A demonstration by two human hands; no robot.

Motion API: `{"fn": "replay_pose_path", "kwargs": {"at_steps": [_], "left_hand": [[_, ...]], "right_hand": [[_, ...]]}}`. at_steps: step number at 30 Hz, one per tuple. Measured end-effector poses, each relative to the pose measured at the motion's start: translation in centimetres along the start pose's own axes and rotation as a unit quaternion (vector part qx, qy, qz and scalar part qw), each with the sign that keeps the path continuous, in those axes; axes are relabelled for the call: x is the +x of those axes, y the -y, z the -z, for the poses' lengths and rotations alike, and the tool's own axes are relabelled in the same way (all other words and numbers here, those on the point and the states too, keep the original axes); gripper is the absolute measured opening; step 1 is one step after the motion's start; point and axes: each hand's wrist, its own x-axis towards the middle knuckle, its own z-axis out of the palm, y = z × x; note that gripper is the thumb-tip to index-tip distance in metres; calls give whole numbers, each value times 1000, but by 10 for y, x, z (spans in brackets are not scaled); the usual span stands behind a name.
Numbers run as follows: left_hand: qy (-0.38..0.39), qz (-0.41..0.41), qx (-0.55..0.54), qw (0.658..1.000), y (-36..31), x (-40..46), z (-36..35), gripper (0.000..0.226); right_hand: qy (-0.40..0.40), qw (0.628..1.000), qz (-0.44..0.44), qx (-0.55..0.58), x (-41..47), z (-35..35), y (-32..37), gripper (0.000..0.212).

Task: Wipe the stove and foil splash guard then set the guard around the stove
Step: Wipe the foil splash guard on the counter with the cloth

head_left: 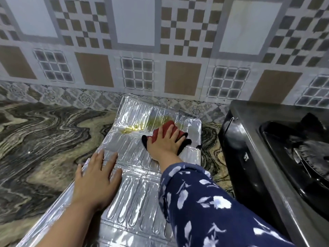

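Observation:
The silver foil splash guard (135,157) lies flat on the marbled counter, running from the tiled wall toward me. Yellowish greasy stains (142,124) mark its far panel. My right hand (165,141) presses flat on a red cloth with black edging (164,130) on the far panel, just right of the stains. My left hand (97,177) rests palm down, fingers spread, on the guard's left edge at its middle panel. The dark stove (267,157) with a black burner grate stands to the right of the guard.
The marbled grey and tan counter (44,139) stretches to the left. A patterned tiled wall (160,50) rises directly behind the guard and stove. A narrow strip of counter separates the guard from the stove's left side.

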Motion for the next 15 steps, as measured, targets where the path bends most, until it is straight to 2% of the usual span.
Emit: {"fn": "replay_pose_path", "kwargs": {"at_steps": [6,10,13,15], "left_hand": [[1,8,0,1000,-4,-3,4,79],[2,13,-4,1000,-7,-4,5,77],[5,12,3,1000,-6,-4,5,77],[6,8,-1,1000,-5,-4,5,76]], "right_hand": [[-24,998,50,-22,10,4,-27,79],[-37,999,-27,-18,31,13,-50,81],[-51,994,-96,8,37,10,-30,84],[-51,994,-100,18,41,6,-11,87]]}}
